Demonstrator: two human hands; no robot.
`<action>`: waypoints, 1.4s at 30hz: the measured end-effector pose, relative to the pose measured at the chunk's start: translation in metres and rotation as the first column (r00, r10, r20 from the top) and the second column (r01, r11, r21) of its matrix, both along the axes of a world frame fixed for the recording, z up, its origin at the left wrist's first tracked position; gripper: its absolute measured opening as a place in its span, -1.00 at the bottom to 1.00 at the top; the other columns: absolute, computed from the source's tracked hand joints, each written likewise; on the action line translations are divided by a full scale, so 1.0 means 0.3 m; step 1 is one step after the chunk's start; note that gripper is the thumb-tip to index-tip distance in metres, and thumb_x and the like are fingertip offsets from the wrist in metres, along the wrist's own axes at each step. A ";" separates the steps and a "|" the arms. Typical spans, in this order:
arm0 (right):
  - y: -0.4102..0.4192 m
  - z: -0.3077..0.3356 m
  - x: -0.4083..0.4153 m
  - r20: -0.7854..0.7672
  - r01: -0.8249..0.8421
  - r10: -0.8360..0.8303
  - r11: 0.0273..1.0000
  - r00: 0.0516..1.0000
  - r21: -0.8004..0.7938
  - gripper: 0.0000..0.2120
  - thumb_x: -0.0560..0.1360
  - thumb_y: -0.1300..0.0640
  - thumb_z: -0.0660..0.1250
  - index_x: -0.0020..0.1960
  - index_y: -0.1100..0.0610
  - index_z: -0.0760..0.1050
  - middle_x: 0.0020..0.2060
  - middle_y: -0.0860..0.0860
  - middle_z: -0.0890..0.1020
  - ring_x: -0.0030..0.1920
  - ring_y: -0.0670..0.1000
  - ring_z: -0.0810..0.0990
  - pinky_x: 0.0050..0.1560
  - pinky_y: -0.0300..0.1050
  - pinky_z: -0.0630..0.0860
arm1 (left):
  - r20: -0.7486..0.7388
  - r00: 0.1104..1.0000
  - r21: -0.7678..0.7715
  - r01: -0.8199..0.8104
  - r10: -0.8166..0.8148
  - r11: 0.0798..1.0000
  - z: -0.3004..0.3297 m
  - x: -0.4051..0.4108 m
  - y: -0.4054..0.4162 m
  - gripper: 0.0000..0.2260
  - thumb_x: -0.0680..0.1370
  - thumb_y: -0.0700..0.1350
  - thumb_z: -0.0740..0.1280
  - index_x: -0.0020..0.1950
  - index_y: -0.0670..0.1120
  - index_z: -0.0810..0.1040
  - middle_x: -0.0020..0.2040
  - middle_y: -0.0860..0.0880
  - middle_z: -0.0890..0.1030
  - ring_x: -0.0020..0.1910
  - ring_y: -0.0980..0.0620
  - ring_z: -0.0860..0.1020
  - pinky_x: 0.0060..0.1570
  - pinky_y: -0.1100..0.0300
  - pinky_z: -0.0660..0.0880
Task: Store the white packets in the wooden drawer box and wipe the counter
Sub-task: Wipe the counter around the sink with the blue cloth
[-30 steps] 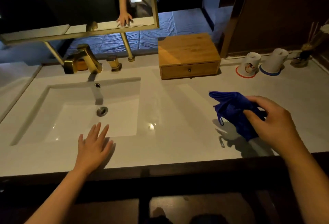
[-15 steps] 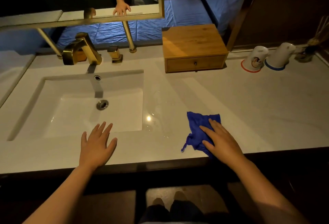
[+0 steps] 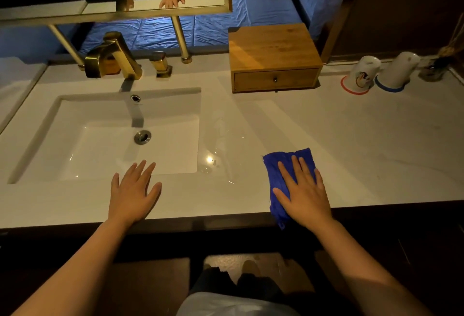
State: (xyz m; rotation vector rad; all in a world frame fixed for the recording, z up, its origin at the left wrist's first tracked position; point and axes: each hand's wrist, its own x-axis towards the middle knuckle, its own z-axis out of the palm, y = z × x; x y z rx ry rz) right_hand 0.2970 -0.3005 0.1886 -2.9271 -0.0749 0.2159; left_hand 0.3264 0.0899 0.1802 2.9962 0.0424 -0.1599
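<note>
A blue cloth [image 3: 277,168] lies spread on the white counter [image 3: 364,152] near its front edge. My right hand [image 3: 305,192] presses flat on the cloth, fingers apart, covering its lower right part. My left hand [image 3: 133,191] rests flat on the counter in front of the sink, holding nothing. The wooden drawer box [image 3: 273,58] stands at the back of the counter with its drawer closed. No white packets are visible.
A white sink [image 3: 113,137] with a gold faucet [image 3: 113,57] fills the counter's left half. Two upturned white cups [image 3: 362,73] on coasters and a reed diffuser [image 3: 435,67] stand at the back right. A gold-framed mirror [image 3: 113,12] hangs above.
My right hand brought the bunched cloth down from the right onto the counter's front, and it now lies spread flat under my palm. My left hand stayed in place.
</note>
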 end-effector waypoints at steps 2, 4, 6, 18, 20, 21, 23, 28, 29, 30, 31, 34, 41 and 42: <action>-0.007 -0.029 -0.014 0.010 -0.021 0.021 0.999 1.000 -0.037 -0.36 0.53 -0.26 -0.04 0.50 -0.09 -0.19 0.54 0.06 -0.10 0.52 0.04 -0.18 0.48 0.05 -0.20 | 0.003 1.000 0.003 0.004 -0.004 1.000 -0.001 -0.003 0.000 -0.40 0.50 0.23 -0.08 0.50 0.05 0.16 0.54 -0.04 0.16 0.54 -0.03 0.06 0.46 -0.17 -0.10; -0.027 -0.034 -0.009 0.001 -0.036 0.036 0.999 0.999 -0.039 -0.34 0.51 -0.28 -0.02 0.50 -0.10 -0.18 0.54 0.05 -0.09 0.52 0.02 -0.19 0.47 0.03 -0.22 | 0.008 1.000 0.001 0.011 -0.011 1.000 -0.002 -0.004 0.003 -0.39 0.50 0.24 -0.09 0.51 0.04 0.16 0.54 -0.05 0.16 0.54 -0.04 0.05 0.46 -0.17 -0.09; -0.033 -0.032 0.010 -0.014 -0.054 0.053 0.996 0.998 -0.078 -0.30 0.48 -0.28 0.02 0.51 -0.08 -0.15 0.54 0.06 -0.09 0.52 0.03 -0.20 0.47 0.04 -0.22 | 0.010 1.000 -0.001 0.023 -0.023 1.000 -0.004 -0.002 0.005 -0.39 0.50 0.24 -0.09 0.51 0.04 0.16 0.55 -0.05 0.15 0.54 -0.05 0.05 0.45 -0.18 -0.09; 0.063 -0.033 0.085 0.029 0.522 -0.521 0.852 0.853 -0.048 -0.42 0.57 -0.17 -0.08 0.52 -0.01 -0.11 0.54 0.09 -0.08 0.53 0.06 -0.16 0.51 0.11 -0.12 | 0.003 1.000 0.005 0.025 -0.025 1.000 -0.035 0.002 0.022 -0.39 0.51 0.26 -0.12 0.52 0.06 0.05 0.57 -0.02 0.05 0.55 -0.01 -0.04 0.46 -0.14 -0.11; 0.085 -0.034 0.067 0.036 0.568 -0.567 0.820 0.823 -0.060 -0.44 0.58 -0.13 -0.07 0.52 0.02 -0.09 0.54 0.11 -0.05 0.53 0.07 -0.13 0.51 0.11 -0.11 | 0.006 0.999 0.012 0.034 -0.034 0.999 -0.041 -0.001 0.025 -0.39 0.52 0.26 -0.13 0.53 0.06 0.03 0.57 -0.01 0.03 0.55 0.00 -0.05 0.46 -0.13 -0.12; 0.111 -0.036 0.052 0.039 0.588 -0.587 0.806 0.809 -0.067 -0.44 0.59 -0.11 -0.06 0.52 0.04 -0.09 0.54 0.13 -0.03 0.53 0.08 -0.12 0.51 0.12 -0.10 | 0.006 0.999 0.010 0.038 -0.038 0.999 -0.044 -0.003 0.028 -0.39 0.52 0.26 -0.14 0.53 0.06 0.02 0.57 -0.01 0.03 0.55 0.00 -0.05 0.46 -0.12 -0.12; 0.196 -0.039 0.027 0.052 0.614 -0.612 0.786 0.789 -0.074 -0.42 0.58 -0.11 -0.03 0.52 0.08 -0.08 0.53 0.18 0.00 0.53 0.12 -0.08 0.50 0.15 -0.07 | 0.007 0.999 0.001 0.044 -0.044 0.999 -0.047 -0.005 0.033 -0.39 0.51 0.27 -0.15 0.53 0.06 0.03 0.56 -0.01 0.04 0.55 0.01 -0.05 0.46 -0.12 -0.13; 0.503 -0.036 0.098 0.105 0.444 -0.435 0.890 0.894 -0.100 -0.37 0.56 -0.14 0.02 0.51 0.13 -0.05 0.51 0.23 0.04 0.52 0.18 -0.01 0.48 0.14 -0.04 | -0.001 0.999 -0.016 0.051 -0.052 0.999 -0.049 0.000 0.032 -0.38 0.50 0.27 -0.16 0.53 0.05 0.06 0.56 0.00 0.07 0.54 0.01 -0.02 0.45 -0.14 -0.14; 0.563 -0.040 0.122 0.097 0.388 -0.379 0.916 0.920 -0.101 -0.38 0.57 -0.13 -0.02 0.51 0.12 -0.09 0.52 0.21 0.02 0.52 0.17 -0.03 0.48 0.13 -0.06 | -0.005 0.999 -0.013 0.053 -0.053 0.999 -0.049 0.001 0.034 -0.38 0.50 0.27 -0.17 0.53 0.05 0.05 0.56 0.00 0.06 0.54 0.02 -0.03 0.45 -0.14 -0.14; 0.620 -0.046 0.146 0.088 0.337 -0.330 0.937 0.940 -0.095 -0.39 0.57 -0.12 -0.04 0.51 0.11 -0.12 0.52 0.19 0.00 0.52 0.16 -0.05 0.49 0.11 -0.08 | -0.007 0.999 -0.014 0.053 -0.053 0.999 -0.050 0.004 0.038 -0.38 0.50 0.27 -0.17 0.53 0.06 0.05 0.56 0.00 0.06 0.54 0.02 -0.02 0.45 -0.13 -0.14; 0.666 -0.050 0.165 0.083 0.295 -0.289 0.952 0.954 -0.083 -0.41 0.58 -0.10 -0.06 0.51 0.11 -0.13 0.53 0.18 -0.01 0.52 0.15 -0.06 0.49 0.10 -0.09 | -0.009 0.999 -0.017 0.054 -0.054 0.998 -0.050 0.004 0.035 -0.38 0.50 0.27 -0.17 0.53 0.05 0.05 0.56 0.00 0.07 0.54 0.01 -0.02 0.45 -0.14 -0.13; 0.766 -0.055 0.217 0.084 0.190 -0.185 0.980 0.979 -0.057 -0.45 0.60 -0.04 -0.04 0.51 0.11 -0.12 0.53 0.16 0.00 0.53 0.15 -0.06 0.49 0.09 -0.10 | -0.017 0.999 -0.028 0.043 -0.044 0.999 -0.045 0.006 0.029 -0.37 0.49 0.25 -0.14 0.52 0.04 0.07 0.56 -0.01 0.09 0.54 0.00 0.01 0.44 -0.15 -0.10; 0.882 -0.043 0.299 0.075 0.113 -0.116 0.993 0.990 0.039 -0.53 0.61 0.01 -0.02 0.48 0.13 0.10 0.52 0.12 0.10 0.53 0.11 -0.02 0.49 0.06 -0.13 | -0.022 0.999 -0.017 0.036 -0.037 0.999 -0.045 0.008 0.032 -0.34 0.48 0.27 -0.17 0.53 0.03 0.01 0.56 -0.01 0.07 0.55 0.01 -0.02 0.45 -0.13 -0.13; 0.901 -0.038 0.316 0.082 0.089 -0.097 0.991 0.992 0.097 -0.56 0.61 0.03 -0.01 0.45 0.14 0.18 0.51 0.13 0.14 0.52 0.11 0.02 0.50 0.05 -0.12 | -0.018 0.999 -0.016 0.033 -0.033 0.999 -0.046 0.010 0.031 -0.34 0.48 0.28 -0.18 0.53 0.02 0.02 0.56 -0.01 0.08 0.55 0.01 -0.01 0.45 -0.13 -0.12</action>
